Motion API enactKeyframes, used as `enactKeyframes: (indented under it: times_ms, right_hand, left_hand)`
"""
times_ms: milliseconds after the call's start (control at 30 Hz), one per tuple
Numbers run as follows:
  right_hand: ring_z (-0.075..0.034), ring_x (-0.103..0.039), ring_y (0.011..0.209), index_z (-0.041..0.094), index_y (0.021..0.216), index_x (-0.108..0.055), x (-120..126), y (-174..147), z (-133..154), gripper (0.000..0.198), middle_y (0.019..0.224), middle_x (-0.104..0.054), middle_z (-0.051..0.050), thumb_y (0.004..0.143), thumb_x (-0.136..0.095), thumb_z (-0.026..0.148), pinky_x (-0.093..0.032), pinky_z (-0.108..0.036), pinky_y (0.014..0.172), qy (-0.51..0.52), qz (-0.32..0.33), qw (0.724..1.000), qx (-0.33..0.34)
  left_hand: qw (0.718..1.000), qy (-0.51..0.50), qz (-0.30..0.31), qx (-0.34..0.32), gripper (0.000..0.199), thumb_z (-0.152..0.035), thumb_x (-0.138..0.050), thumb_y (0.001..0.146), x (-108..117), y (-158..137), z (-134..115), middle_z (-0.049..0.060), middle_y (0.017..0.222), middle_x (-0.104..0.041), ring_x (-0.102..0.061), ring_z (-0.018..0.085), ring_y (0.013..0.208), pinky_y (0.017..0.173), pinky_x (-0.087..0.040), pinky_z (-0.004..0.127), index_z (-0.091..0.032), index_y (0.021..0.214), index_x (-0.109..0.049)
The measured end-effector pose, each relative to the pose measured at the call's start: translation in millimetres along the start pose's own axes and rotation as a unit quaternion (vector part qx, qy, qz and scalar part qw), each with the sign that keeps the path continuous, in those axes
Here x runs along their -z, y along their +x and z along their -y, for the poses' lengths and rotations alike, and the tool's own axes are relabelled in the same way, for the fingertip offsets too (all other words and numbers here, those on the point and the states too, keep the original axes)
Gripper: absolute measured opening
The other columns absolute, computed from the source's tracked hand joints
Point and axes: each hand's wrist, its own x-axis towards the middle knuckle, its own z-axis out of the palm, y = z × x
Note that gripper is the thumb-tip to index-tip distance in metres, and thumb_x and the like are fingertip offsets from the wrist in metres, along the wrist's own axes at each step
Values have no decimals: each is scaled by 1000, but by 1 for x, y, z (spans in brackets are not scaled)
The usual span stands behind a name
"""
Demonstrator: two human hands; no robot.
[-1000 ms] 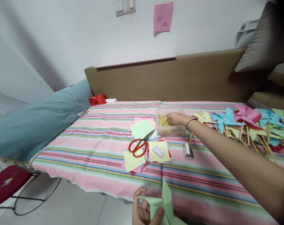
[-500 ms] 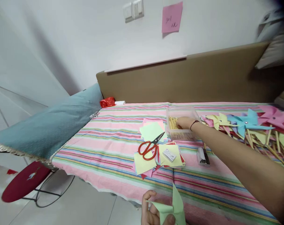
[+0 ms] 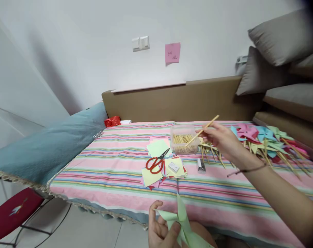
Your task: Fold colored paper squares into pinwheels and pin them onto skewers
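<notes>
My left hand (image 3: 163,229) pinches a light green paper pinwheel (image 3: 181,215) at its centre, low at the front edge of the bed. Between the fingers of my right hand (image 3: 219,137) is a thin wooden stick (image 3: 203,131), tilted up to the right. That hand hovers just right of a clear plastic box (image 3: 184,150) full of similar sticks. Red-handled scissors (image 3: 156,162) lie across stacks of coloured paper squares (image 3: 156,147). A small white card (image 3: 173,167) rests on one yellow stack, and a small clear pack with dark contents (image 3: 201,166) sits to its right.
Finished pinwheels (image 3: 265,137) in several colours are heaped at the right on the striped cloth (image 3: 99,168). Grey cushions (image 3: 285,38) are piled behind them. A red plastic bag (image 3: 112,121) lies at the far left corner, and a red stool (image 3: 15,215) stands on the floor.
My right hand has come up out of the plastic box with a wooden stick. My left hand still holds the green pinwheel. The view has shifted to the right.
</notes>
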Motion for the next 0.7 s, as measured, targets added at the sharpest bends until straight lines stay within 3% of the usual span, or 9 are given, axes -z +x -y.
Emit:
enactKeyframes:
  times_ms: [100, 167, 267, 400, 500, 567, 700]
  right_hand:
    - [-12, -64, 78, 20, 81, -65, 4, -72, 12, 17, 83, -68, -1, 70, -75, 29, -51, -18, 67, 142, -47, 987, -62]
    - [-11, -62, 74, 22, 81, -66, 4, -115, 15, 19, 80, -66, 0, 69, -77, 30, -51, -19, 66, 178, -69, 977, -92]
    - [-11, -57, 65, 21, 85, -67, 0, -173, 16, 19, 65, -57, 2, 76, -71, 37, -47, -20, 62, 162, -63, 979, -104]
    - [-7, -36, 48, 18, 92, -68, -10, -238, 11, 29, 58, -41, 5, 80, -66, 45, -28, -19, 44, 76, -71, 984, -148]
    - [-9, -38, 53, 19, 97, -67, -16, -275, 9, 30, 62, -44, 3, 82, -63, 45, -27, -21, 46, 22, -41, 985, -169]
    - [-10, -40, 55, 19, 90, -66, -18, -291, 11, 27, 66, -48, 1, 84, -60, 45, -27, -21, 47, 13, -7, 987, -161]
    - [-7, -31, 50, 19, 81, -64, -17, -309, 16, 28, 64, -45, 2, 89, -54, 44, -21, -22, 45, -15, 28, 992, -124]
  left_hand:
    - [999, -11, 24, 18, 63, -21, -89, 47, -10, -13, -5, -5, 61, -65, -62, 9, 52, 53, -44, 14, -29, 99, -54]
    - [998, -10, 47, 26, 61, -20, -88, 48, -15, -22, -6, -5, 62, -64, -60, 8, 53, 54, -44, 15, -27, 98, -54]
    - [996, 0, 81, 39, 60, -20, -87, 52, -20, -38, -7, -5, 64, -63, -59, 8, 56, 58, -45, 17, -26, 101, -53]
    - [992, 5, 113, 53, 61, -19, -85, 55, -28, -61, -12, -6, 68, -61, -58, 7, 59, 63, -46, 18, -25, 104, -50]
    - [989, -1, 133, 64, 59, -18, -84, 59, -34, -78, -16, -6, 69, -59, -57, 6, 60, 65, -46, 18, -26, 107, -50]
    - [987, -13, 144, 67, 62, -17, -84, 59, -37, -88, -19, -6, 72, -59, -57, 6, 62, 65, -46, 18, -26, 109, -50]
    - [982, -42, 175, 63, 60, -17, -83, 61, -39, -101, -21, -6, 74, -57, -56, 5, 61, 65, -48, 19, -27, 110, -50]
